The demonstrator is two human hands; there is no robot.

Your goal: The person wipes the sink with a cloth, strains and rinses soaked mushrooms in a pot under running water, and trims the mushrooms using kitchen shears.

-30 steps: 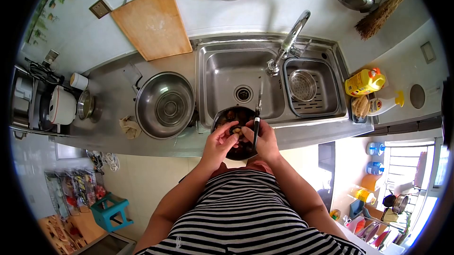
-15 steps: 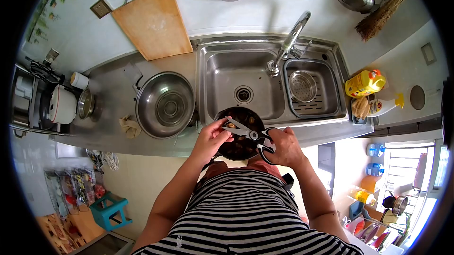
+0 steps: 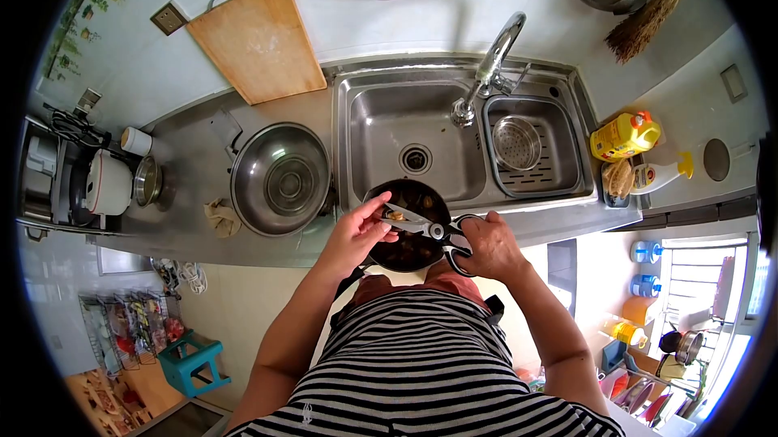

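My right hand (image 3: 492,248) grips the black handles of a pair of scissors (image 3: 438,231). Their metal blades are apart and point left, toward my left hand (image 3: 354,234). Between the thumb and fingers of that hand is a small yellowish-brown piece (image 3: 395,215), lying between the blades; its kind is too small to tell. Directly below both hands, a dark round pan (image 3: 408,260) at the counter's front edge holds several dark brown pieces, partly covered by the hands and scissors.
The steel sink (image 3: 381,125) lies just beyond the pan, with a tap (image 3: 492,72) and a colander (image 3: 516,143) in its right basin. A large steel bowl (image 3: 251,194) stands to the left. A cutting board (image 3: 259,44) leans on the wall; yellow bottle (image 3: 624,137) at right.
The scissor handles are slightly closer together, and the blades have tilted a little around the small piece. Both hands stay over the pan; the whole view has shifted slightly.
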